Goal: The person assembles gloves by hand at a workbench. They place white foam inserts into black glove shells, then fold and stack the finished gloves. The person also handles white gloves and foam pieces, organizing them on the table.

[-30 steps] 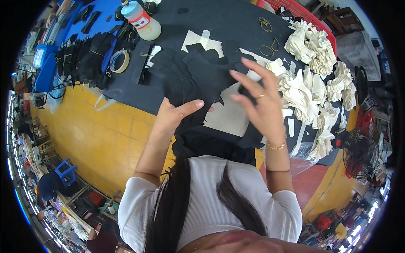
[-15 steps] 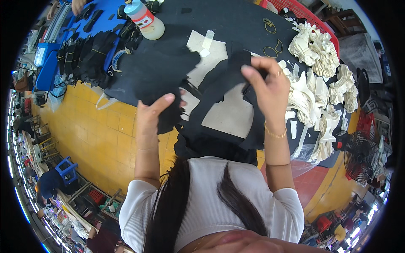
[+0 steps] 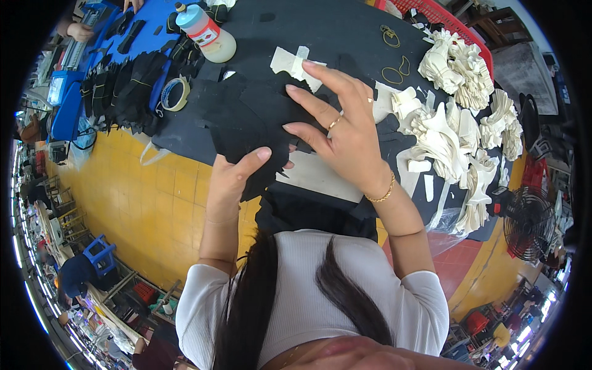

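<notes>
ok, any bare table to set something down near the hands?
Bare black tabletop between the plastic bottle and the yellow rubber bands. Crowded: black cut pieces under both hands, cream folded pieces to the right.

Left hand [image 3: 231, 179] fingers under black fabric [image 3: 246, 117]
</notes>
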{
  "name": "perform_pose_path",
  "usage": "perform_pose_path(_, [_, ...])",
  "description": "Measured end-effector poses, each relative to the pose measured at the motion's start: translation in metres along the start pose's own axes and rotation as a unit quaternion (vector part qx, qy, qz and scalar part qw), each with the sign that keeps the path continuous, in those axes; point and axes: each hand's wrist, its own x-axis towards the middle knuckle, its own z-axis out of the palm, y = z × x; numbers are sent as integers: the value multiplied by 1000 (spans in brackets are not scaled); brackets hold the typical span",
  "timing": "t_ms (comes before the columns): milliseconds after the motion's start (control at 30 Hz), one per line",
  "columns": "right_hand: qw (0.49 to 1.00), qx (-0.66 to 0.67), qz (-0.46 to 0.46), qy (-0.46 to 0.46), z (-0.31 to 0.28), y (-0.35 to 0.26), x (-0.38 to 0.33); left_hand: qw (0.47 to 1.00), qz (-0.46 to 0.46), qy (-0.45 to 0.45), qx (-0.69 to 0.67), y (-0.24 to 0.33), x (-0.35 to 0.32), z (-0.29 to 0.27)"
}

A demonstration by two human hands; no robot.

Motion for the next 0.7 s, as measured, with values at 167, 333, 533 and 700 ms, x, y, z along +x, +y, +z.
perform_pose_path(167, [978,198,66,-18,-22,-14,-7,1000,-10,21,-7,-2,5,2])
perform_pose_path(333, [882,406,172,-165,-102,-25,-44,1000,0,22,0,-2,9,-8])
perform_pose_path(533, [915,221,211,-262,-155,23,-57,1000,-10,5,23,-7,12,-9])
perform_pose_path(700, [964,-171,137,-148,-96,46,-53,999,-25,-17,10,-11,11,1])
